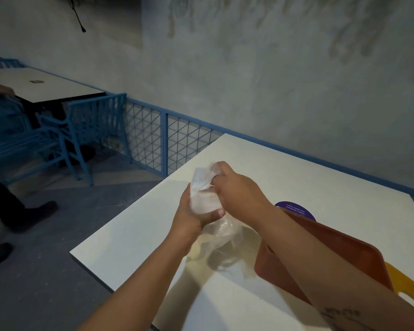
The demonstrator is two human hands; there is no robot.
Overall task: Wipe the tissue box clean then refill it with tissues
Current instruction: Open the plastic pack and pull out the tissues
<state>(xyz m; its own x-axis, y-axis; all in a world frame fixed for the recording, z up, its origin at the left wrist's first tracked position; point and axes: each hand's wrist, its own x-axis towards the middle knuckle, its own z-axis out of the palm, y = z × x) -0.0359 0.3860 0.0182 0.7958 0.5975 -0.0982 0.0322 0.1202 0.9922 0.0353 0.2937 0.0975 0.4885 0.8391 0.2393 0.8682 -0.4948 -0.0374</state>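
A clear plastic pack of white tissues (204, 199) is held upright above the white table (320, 177). My left hand (191, 216) grips the pack from below and behind, with the thumb across its lower front. My right hand (234, 189) pinches the crumpled top of the plastic wrap. Loose plastic hangs down under the pack toward the table. An orange-brown box or tray (344, 256) sits to the right under my right forearm; I cannot tell whether it is the tissue box.
A purple round sticker (296, 210) lies on the table behind the orange-brown box. A yellow item (406, 280) pokes out at the right edge. Blue mesh railing (177, 144), a blue chair (81, 134) and another table stand at left, where a person's legs (7, 206) show.
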